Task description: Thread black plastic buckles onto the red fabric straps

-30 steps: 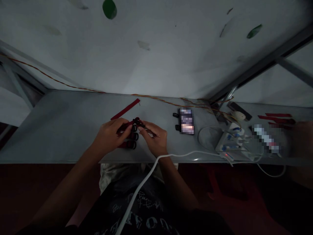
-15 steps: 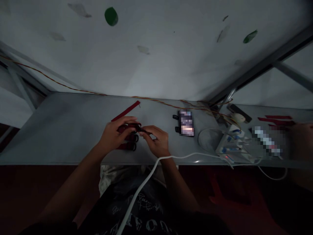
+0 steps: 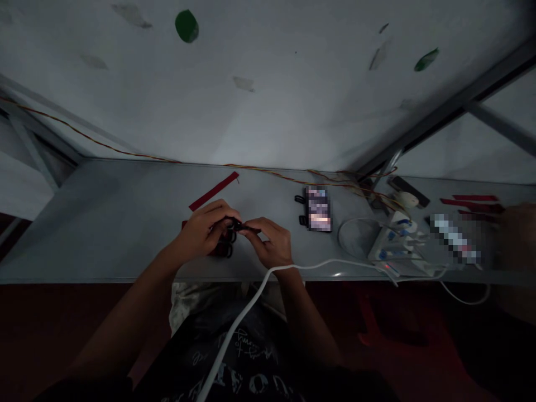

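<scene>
Pinching a black strap [image 3: 247,228] between our pressed-together left grip [image 3: 203,230] and right grip [image 3: 268,243], we hold it above red straps [image 3: 221,249], near the front edge of the table [image 3: 125,218], with open room leftward.

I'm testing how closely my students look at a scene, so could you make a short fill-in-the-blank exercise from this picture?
The left hand and right hand both pinch a dark strap, while a loose ____ strap lies on the table.

The black loops sit to the ____ of the pixelated phone.

The white cable hangs down across the person's dark ____.

Missing words: red; left; shirt.
</scene>
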A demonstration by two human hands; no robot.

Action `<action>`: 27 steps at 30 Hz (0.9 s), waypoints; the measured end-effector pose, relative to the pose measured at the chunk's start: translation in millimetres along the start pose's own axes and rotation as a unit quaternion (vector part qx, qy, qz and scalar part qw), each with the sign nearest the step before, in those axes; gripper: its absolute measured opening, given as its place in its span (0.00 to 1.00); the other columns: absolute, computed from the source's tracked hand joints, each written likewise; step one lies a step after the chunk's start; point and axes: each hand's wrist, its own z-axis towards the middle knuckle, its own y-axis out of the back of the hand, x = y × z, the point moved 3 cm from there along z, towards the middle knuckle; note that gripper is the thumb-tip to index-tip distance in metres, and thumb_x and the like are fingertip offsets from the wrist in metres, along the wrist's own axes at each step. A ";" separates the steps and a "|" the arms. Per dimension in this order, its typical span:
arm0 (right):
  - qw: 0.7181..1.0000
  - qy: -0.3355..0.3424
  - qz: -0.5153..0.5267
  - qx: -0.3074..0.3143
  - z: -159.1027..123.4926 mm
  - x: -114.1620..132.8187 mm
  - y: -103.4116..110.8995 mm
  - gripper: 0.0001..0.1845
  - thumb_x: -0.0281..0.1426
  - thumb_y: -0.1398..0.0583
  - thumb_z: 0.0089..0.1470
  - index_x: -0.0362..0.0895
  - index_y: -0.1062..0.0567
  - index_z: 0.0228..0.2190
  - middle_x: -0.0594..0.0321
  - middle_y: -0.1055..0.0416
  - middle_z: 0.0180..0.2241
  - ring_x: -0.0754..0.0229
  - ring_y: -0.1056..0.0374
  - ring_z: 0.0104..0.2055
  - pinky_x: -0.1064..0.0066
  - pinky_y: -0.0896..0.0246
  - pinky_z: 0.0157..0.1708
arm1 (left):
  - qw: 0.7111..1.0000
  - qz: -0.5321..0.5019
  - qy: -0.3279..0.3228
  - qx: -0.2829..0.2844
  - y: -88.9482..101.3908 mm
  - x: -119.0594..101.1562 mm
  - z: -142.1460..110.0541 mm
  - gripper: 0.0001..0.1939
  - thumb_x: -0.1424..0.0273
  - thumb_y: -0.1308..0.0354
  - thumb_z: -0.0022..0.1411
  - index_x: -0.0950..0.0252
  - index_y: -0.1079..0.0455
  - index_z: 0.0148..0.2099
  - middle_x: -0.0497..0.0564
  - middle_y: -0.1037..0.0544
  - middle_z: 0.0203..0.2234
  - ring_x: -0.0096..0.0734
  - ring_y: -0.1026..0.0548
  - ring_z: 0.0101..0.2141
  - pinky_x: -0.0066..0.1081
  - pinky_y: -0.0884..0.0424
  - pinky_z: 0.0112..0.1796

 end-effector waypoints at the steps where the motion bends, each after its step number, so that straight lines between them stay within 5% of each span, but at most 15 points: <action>1: 1.000 -0.015 0.006 0.002 0.3 -1.4 1.1 0.03 0.33 0.33 0.61 0.48 0.19 0.37 0.62 0.18 0.33 0.61 0.23 0.33 0.67 0.26 0.36 | 1.000 -0.002 0.003 0.006 -0.8 -0.2 0.3 0.10 0.71 0.49 0.74 0.63 0.26 0.48 0.51 0.25 0.35 0.29 0.25 0.33 0.30 0.28 0.36; 9: 0.981 -0.132 0.140 0.001 -4.8 -13.5 -0.8 0.07 0.38 0.34 0.60 0.49 0.21 0.38 0.63 0.22 0.35 0.63 0.25 0.30 0.68 0.24 0.30 | 0.999 -0.029 0.014 0.011 -3.4 -4.1 3.3 0.09 0.70 0.48 0.73 0.63 0.29 0.51 0.53 0.25 0.40 0.31 0.24 0.38 0.31 0.26 0.39; 15: 0.953 -0.153 0.258 -0.054 -15.5 -12.8 -14.6 0.08 0.36 0.33 0.59 0.49 0.24 0.40 0.60 0.22 0.44 0.59 0.22 0.41 0.65 0.19 0.36 | 0.996 0.048 -0.013 -0.068 -7.8 -9.0 3.4 0.09 0.73 0.45 0.70 0.63 0.25 0.49 0.52 0.24 0.38 0.32 0.23 0.40 0.32 0.25 0.42; 20: 0.925 -0.229 0.288 -0.098 -18.9 -10.9 -25.2 0.16 0.42 0.30 0.54 0.47 0.27 0.36 0.59 0.21 0.40 0.58 0.22 0.40 0.63 0.20 0.41 | 0.977 0.136 -0.035 -0.159 -19.1 -7.2 -4.2 0.08 0.75 0.43 0.67 0.63 0.26 0.47 0.52 0.22 0.37 0.31 0.22 0.38 0.32 0.24 0.41; 27: 0.899 -0.293 0.317 -0.082 -14.9 -23.9 -30.6 0.18 0.40 0.29 0.48 0.48 0.29 0.36 0.64 0.23 0.37 0.61 0.25 0.38 0.65 0.23 0.43 | 0.973 0.154 -0.021 -0.173 -26.9 -4.4 -13.2 0.07 0.74 0.40 0.67 0.62 0.25 0.47 0.52 0.19 0.38 0.32 0.20 0.39 0.32 0.21 0.43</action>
